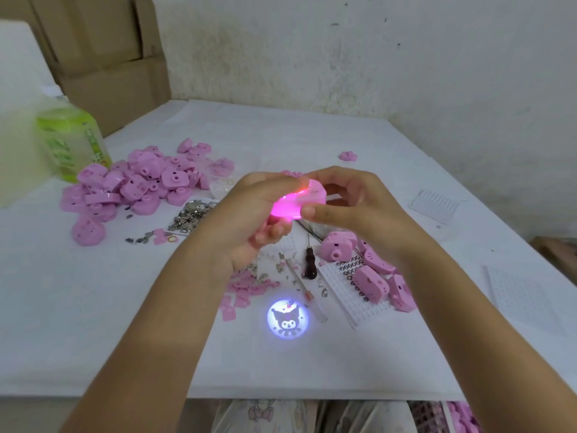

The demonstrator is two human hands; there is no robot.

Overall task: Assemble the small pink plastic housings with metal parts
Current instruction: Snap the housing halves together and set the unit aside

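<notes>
Far left on the white counter (93, 323): upright green translucent plastic bottle (73, 142). Just beside it: heap of small pink plastic housings (131, 185), then a pile of tiny silvery metal parts (190, 214). Mid-frame, above the counter: left hand (249, 220), curled round the left end of a lit pink plastic housing (299, 200); right hand (352, 207), pinching its right end between thumb and fingers. Below: round projected cartoon picture (288, 318), glowing on the counter. Further right: dark-handled awl (310, 264), white plastic grid tray (352, 295), several more pink housings (371, 273) lying partly on it.
</notes>
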